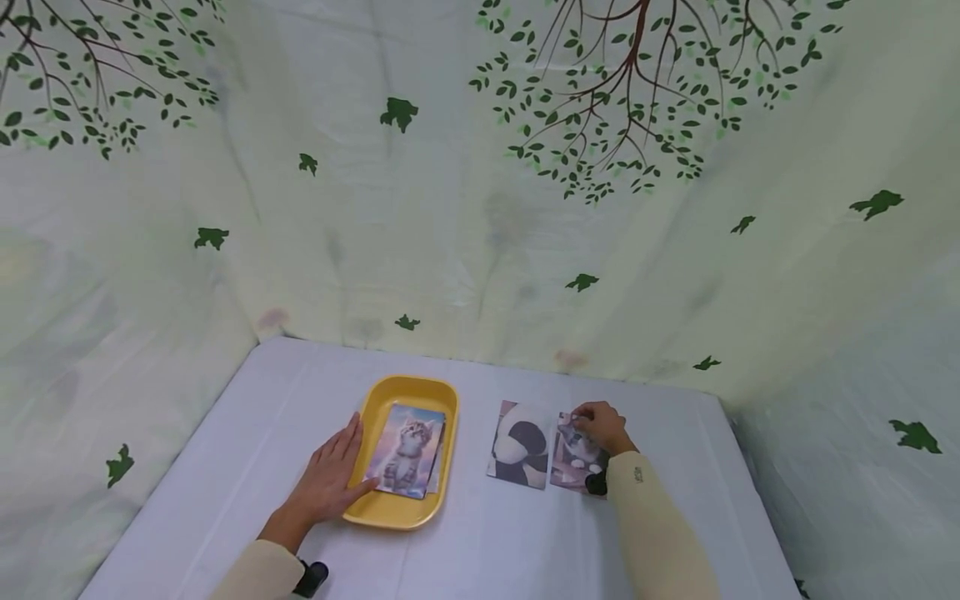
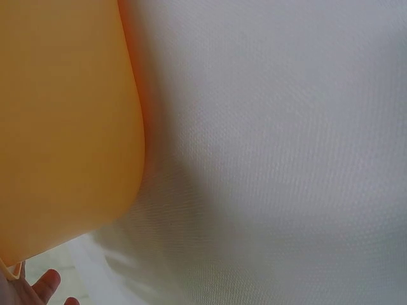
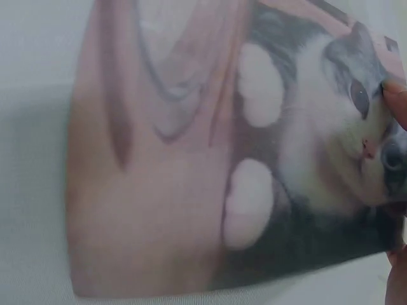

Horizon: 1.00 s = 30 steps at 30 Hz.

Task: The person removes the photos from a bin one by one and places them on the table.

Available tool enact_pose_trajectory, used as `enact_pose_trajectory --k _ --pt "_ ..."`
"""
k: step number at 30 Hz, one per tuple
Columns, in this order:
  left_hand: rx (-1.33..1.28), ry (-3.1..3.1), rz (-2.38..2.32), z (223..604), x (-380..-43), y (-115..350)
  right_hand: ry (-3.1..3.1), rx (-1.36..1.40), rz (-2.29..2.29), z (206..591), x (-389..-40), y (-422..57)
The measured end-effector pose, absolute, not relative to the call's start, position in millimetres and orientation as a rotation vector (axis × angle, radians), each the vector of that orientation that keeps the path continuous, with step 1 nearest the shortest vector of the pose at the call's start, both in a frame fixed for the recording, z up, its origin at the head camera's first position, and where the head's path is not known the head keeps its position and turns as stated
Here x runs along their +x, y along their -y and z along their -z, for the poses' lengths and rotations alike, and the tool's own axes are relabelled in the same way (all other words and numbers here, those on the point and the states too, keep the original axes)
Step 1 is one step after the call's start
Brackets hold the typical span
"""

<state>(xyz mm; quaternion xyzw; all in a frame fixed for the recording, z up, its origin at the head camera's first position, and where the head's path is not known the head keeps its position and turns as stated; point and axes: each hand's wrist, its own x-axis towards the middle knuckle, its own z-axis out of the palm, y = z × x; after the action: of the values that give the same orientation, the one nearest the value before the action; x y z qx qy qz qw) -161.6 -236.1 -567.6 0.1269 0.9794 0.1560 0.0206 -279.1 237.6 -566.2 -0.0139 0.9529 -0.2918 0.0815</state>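
My left hand rests against the left side of a yellow tray, fingers extended along the rim and thumb over its edge. In the tray lies a stack of picture cards, the top one a kitten card with a pink and blue background. To the right, my right hand pinches the far part of a cat card. The right wrist view shows that card's grey-and-white cat, with the thumb on its face. Beside it lies a card with a black-and-white picture.
A white cloth covers the table. Behind it hangs a pale curtain printed with branches and green leaves, which also runs along both sides. The tray stands left of the two cards, with a strip of tabletop between.
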Motion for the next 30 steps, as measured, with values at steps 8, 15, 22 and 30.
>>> enact_pose_trajectory --k 8,15,22,30 --pt "0.388 -3.037 -0.486 567 -161 236 -2.818 0.029 0.896 556 -276 -227" --pt "0.39 -3.029 -0.49 566 -160 235 -2.807 -0.042 1.212 558 -277 -195" --pt "0.402 -3.036 -0.48 566 -162 235 -2.722 -0.285 1.48 539 -261 -125" --pt "0.392 -3.04 -0.479 568 -162 235 -2.623 -0.433 1.583 521 -246 -41"
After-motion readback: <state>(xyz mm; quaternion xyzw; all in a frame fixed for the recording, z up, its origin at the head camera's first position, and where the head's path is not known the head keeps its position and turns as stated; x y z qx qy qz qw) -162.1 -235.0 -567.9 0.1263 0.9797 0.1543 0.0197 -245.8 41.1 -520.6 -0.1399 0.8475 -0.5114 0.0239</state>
